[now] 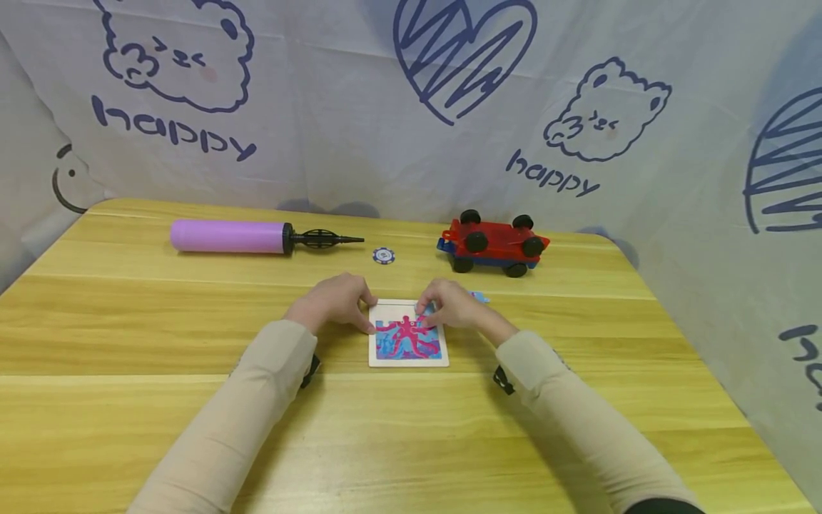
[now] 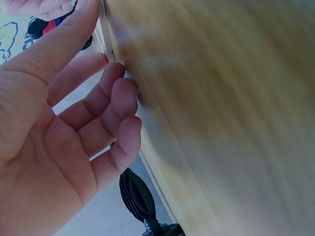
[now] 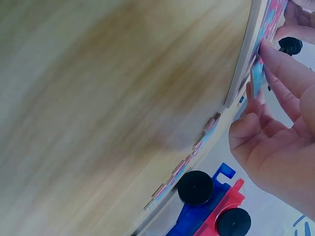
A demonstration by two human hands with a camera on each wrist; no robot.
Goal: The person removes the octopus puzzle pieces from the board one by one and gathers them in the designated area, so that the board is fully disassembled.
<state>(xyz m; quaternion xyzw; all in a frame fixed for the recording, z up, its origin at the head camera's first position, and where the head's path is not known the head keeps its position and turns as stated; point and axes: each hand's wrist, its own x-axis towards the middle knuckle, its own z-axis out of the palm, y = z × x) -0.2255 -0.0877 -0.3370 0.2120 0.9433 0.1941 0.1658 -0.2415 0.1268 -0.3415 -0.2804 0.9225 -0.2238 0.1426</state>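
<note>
Puzzle tray (image 1: 409, 363) on surface (image 1: 411, 442), left hand (image 1: 337, 300) at its left edge, puzzle piece (image 3: 257, 76) in right hand (image 1: 452, 303) over its far right corner, loose pieces (image 1: 479, 296) just behind, balloon pump (image 1: 231, 236) back left, poker chip (image 1: 384, 255) between pump and upturned toy car (image 1: 501, 235) atop second toy car (image 1: 489, 262)

Table (image 1: 411, 428): was brightly lit, with soft shadows beside both sleeves (image 1: 218, 421).
Cloth backdrop (image 1: 347, 107): looked greyer.
Left wrist view: was cool-tinted, the left hand (image 2: 64, 132) clearer than the blurred table.
Right wrist view: showed table grain smeared.
</note>
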